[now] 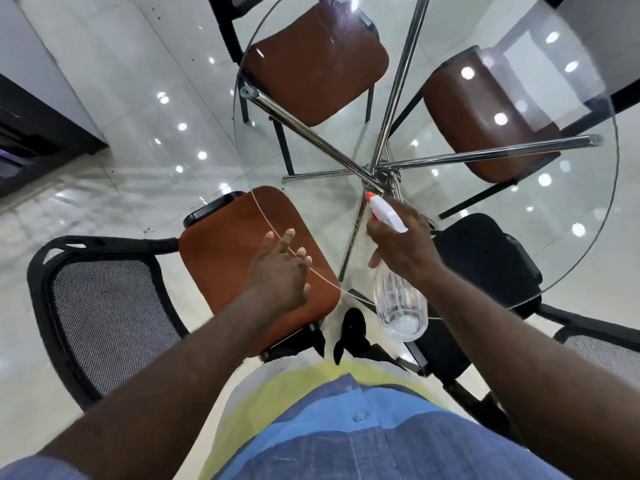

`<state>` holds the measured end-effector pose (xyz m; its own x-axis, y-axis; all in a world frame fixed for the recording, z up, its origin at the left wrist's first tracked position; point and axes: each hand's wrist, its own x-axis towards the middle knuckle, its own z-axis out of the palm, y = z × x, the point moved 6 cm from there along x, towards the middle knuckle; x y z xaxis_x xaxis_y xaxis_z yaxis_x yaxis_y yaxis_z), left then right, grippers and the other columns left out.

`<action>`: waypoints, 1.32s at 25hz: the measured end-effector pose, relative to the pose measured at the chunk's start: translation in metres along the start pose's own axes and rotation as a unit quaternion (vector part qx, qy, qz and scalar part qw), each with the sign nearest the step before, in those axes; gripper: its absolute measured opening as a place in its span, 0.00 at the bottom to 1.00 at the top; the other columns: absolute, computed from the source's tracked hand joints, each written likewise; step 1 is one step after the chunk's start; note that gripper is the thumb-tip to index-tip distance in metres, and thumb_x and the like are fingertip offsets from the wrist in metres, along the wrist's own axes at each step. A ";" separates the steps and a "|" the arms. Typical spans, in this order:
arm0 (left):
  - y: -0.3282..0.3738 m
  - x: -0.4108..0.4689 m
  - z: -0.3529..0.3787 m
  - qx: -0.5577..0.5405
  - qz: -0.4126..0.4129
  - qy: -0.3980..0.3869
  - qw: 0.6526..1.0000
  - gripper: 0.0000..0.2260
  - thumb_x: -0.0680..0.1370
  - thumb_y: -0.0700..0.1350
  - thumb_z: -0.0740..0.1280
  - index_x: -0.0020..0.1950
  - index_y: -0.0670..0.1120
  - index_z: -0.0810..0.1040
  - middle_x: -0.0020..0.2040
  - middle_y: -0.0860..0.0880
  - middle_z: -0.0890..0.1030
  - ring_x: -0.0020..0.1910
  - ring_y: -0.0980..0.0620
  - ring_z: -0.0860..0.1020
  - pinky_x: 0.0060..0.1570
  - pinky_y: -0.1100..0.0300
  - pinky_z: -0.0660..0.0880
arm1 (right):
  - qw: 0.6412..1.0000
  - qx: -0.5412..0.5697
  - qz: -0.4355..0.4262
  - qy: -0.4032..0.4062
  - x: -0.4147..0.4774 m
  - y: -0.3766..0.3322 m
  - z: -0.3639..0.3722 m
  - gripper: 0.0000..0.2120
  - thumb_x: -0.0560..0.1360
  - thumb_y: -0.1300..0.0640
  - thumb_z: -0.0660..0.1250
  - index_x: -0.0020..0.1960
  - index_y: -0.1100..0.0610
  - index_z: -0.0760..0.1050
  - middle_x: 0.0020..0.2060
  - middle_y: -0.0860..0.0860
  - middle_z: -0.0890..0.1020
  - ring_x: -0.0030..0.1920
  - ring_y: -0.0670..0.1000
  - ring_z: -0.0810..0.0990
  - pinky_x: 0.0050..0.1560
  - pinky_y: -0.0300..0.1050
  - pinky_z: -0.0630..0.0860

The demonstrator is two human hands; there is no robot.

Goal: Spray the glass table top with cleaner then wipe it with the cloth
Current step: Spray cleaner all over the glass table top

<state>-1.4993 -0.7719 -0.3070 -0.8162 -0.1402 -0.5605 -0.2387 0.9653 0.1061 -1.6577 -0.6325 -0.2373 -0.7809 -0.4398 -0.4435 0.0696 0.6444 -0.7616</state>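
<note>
A round glass table top [575,216] on crossed chrome legs fills the middle and right. My right hand [405,247] grips the neck of a clear spray bottle [401,303] with a white head and orange nozzle. The nozzle points toward the table's centre, and the bottle hangs tilted over the near rim. My left hand [280,271] hovers over the near left rim with fingers spread and nothing in it. No cloth is in view.
Brown-seated chairs stand around the table: one below my left hand [221,244] with a black mesh back, one at the far side [311,64], one at the right [481,112]. A black-seated chair [485,258] sits at the near right. The floor is glossy white tile.
</note>
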 end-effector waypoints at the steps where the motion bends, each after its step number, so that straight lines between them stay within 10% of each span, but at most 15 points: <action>1: -0.001 0.001 0.001 0.001 0.009 -0.004 1.000 0.29 0.81 0.57 0.61 0.81 0.51 0.64 0.81 0.52 0.66 0.84 0.46 0.48 0.81 0.39 0.46 | 1.000 0.007 0.008 0.009 0.001 0.001 -0.003 0.08 0.76 0.61 0.68 0.55 0.60 0.78 0.42 0.58 0.76 0.28 0.59 0.85 0.34 0.71 0.83; 33: -0.017 0.009 0.003 0.030 0.060 -0.072 0.995 0.29 0.83 0.55 0.61 0.83 0.52 0.60 0.83 0.52 0.62 0.84 0.47 0.53 0.80 0.38 0.48 | 0.998 -0.052 -0.028 0.008 -0.027 0.012 0.038 0.04 0.80 0.56 0.69 0.52 0.48 0.76 0.42 0.46 0.80 0.39 0.52 0.83 0.43 0.49 0.83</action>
<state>-1.5007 -0.7889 -0.3161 -0.7518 0.0049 -0.6594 -0.1094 0.9852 0.1320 -1.6127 -0.6363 -0.2527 -0.7922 -0.4675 -0.3923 -0.0388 0.6802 -0.7320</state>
